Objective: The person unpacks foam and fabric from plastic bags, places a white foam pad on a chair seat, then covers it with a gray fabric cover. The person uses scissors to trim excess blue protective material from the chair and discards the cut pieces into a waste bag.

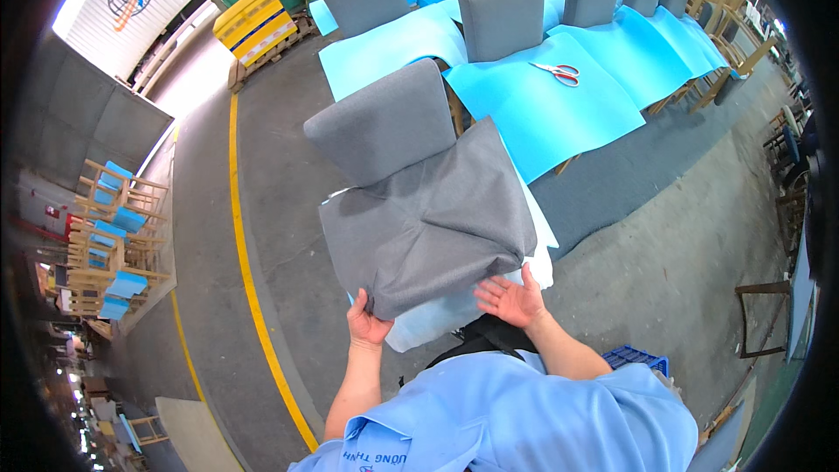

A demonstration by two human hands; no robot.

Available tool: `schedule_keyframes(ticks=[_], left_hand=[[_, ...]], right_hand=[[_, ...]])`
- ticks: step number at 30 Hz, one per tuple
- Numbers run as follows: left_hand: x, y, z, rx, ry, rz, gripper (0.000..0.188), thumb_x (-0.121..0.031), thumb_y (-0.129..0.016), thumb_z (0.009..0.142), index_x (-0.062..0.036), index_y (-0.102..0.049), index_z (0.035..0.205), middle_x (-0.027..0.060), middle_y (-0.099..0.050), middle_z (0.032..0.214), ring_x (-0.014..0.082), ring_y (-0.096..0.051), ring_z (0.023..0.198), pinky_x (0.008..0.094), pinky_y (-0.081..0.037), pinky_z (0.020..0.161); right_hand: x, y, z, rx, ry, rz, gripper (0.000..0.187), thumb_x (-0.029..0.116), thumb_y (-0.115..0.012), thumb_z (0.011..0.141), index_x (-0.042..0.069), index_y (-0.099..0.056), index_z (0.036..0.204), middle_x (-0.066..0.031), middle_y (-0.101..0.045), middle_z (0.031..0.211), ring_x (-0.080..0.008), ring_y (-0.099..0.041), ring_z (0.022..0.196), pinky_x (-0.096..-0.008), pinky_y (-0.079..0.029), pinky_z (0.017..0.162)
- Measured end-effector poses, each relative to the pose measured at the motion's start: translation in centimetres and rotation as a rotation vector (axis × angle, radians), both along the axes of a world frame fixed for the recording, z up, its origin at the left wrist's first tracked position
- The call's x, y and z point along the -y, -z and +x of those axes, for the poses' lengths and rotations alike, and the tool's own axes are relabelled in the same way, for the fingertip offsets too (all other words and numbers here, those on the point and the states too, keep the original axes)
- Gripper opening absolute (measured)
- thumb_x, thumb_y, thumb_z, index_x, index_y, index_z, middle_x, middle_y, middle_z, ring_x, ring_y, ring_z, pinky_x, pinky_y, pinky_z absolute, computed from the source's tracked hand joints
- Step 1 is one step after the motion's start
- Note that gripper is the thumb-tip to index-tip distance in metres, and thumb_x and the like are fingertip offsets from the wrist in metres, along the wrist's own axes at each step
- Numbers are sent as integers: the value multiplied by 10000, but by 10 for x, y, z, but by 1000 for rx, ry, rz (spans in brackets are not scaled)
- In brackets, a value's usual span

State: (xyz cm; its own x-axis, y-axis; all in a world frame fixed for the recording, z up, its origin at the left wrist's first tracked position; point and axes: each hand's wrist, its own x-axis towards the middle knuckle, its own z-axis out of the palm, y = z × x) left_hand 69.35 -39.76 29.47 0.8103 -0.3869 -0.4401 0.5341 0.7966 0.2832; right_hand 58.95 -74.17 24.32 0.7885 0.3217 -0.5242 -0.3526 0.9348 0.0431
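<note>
A grey fabric cover (428,218) lies wrinkled over the seat of the nearest chair, whose grey upholstered backrest (384,122) stands just beyond. White padding (537,271) shows from under its right and front edges. My left hand (367,323) is closed at the cover's near left corner, thumb up, with its fingers partly hidden by the cloth. At the near right corner, my right hand (511,299) is open, palm turned up and fingers spread, with nothing in it.
Several grey chairs (501,17) with blue sheets (551,114) over their seats stand in rows beyond. Red-handled scissors (564,76) lie on one sheet. A blue crate (636,358) is at my right, stacked wooden frames (114,245) at left, and a yellow stack (258,26) on a pallet far left.
</note>
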Motion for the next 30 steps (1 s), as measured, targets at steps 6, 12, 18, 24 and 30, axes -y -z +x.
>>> schedule_keyframes(ticks=[6, 12, 18, 24, 30], left_hand=[[10, -28, 25, 36, 36, -5, 528, -365, -627, 997, -66, -558, 1427, 129, -598, 1452, 349, -524, 1372, 559, -365, 1176], [5, -21, 1, -30, -85, 35, 518, -391, -603, 1012, -104, -550, 1441, 121, -566, 1488, 351, -491, 1397, 559, -343, 1189], [17, 37, -29, -425, -276, 229, 536, -464, -587, 1027, -101, -557, 1421, 104, -564, 1484, 344, -500, 1382, 559, -368, 1173], [45, 78, -24, -568, -346, 575, 622, -487, -552, 1050, -8, -511, 1444, 125, -526, 1509, 301, -513, 1360, 501, -390, 1161], [39, 105, -8, -623, -482, 920, 633, -463, -530, 1070, 58, -512, 1429, 153, -557, 1466, 290, -543, 1325, 417, -414, 1132]], right_hand=[[8, -4, 39, 6, 448, -129, 873, 668, -548, 957, 45, -348, 1536, -166, -386, 1600, -381, -392, 1451, -612, -290, 1180], [57, -5, 50, 191, 510, -165, 460, 400, -610, 1017, 80, -608, 1347, -90, -652, 1364, -295, -600, 1275, -475, -459, 1111], [77, 34, 52, -44, 376, -230, 551, 467, -562, 1035, 50, -575, 1395, -130, -574, 1471, -323, -492, 1396, -543, -323, 1207], [94, 99, 43, -272, 375, -448, 616, 511, -487, 1055, 53, -505, 1467, -118, -482, 1567, -328, -431, 1448, -556, -268, 1234], [66, 124, 59, -462, 307, -510, 559, 457, -524, 1059, 46, -526, 1438, -131, -507, 1540, -336, -483, 1399, -553, -342, 1191]])
